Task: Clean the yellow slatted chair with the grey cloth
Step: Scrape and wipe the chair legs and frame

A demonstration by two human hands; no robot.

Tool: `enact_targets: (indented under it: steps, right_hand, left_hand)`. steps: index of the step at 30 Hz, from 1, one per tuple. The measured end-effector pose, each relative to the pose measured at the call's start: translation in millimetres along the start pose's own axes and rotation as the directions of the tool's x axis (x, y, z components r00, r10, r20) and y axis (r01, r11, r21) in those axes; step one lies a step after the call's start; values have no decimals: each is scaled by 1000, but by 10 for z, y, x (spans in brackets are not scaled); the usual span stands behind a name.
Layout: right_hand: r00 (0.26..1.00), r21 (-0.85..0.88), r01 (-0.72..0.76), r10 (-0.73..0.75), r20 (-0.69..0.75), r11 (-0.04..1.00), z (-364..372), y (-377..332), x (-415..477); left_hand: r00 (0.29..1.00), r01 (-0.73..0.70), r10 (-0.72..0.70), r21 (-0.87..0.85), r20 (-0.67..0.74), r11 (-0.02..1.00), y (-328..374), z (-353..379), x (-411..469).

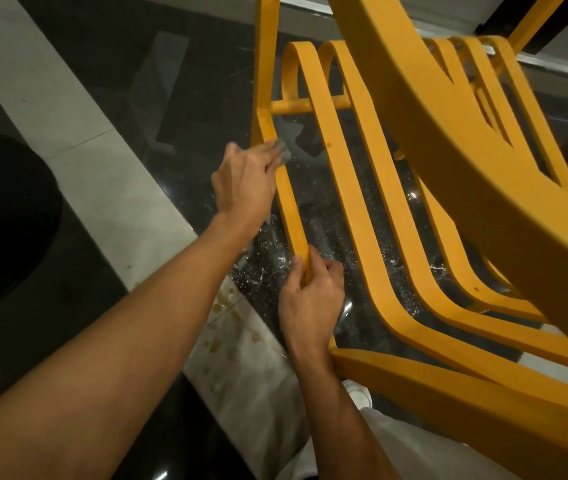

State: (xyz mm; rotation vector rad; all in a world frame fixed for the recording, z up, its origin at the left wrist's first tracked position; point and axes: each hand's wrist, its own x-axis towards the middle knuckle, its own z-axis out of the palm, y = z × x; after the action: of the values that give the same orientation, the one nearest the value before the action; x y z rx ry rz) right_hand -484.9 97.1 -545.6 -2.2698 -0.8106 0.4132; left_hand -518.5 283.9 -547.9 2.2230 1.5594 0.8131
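The yellow slatted chair (397, 209) fills the right half of the head view, its curved slats running from upper left to lower right. My left hand (246, 180) grips the leftmost slat high up, with the grey cloth (283, 150) wrapped under its fingers against the slat; only a small corner of the cloth shows past the fingertips. Lower on the same slat, my right hand (312, 301) pinches the slat between thumb and fingers. Both forearms reach in from the bottom left.
Below the chair lies a dark polished floor (185, 109) with white specks, crossed by a light stone strip (78, 140) with yellowish stains. A black round shape (2, 220) sits at the left edge. My white shoe (358, 393) shows under the chair frame.
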Motion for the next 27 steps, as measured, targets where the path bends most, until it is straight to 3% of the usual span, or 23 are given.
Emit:
enact_targets:
  steps: [5,10,15,21,23,27]
  right_hand:
    - [1000,-5,17,-17,-7,1000,-5,30,4]
    - [1000,-13,-2,1,-24,1000,11,0,-1]
    - [999,-4,18,-18,-38,1000,38,29,-4]
    - [998,-32,26,-28,-58,999,78,64,-8]
    - [997,-40,30,-33,-70,999,89,70,-11]
    - [998,-54,23,-27,-63,998,103,85,-20]
  left_hand:
    - [980,194,-194,1,49,981,-49,45,502]
    - [953,304,-302,-188,40,934,47,22,144]
    - [898,421,-435,-409,64,809,109,86,-187]
    - [773,604,-606,-512,188,612,87,91,375]
    - [745,637,-621,-536,243,554,62,47,500]
    - [741,655,-592,-536,317,532,-13,20,234]
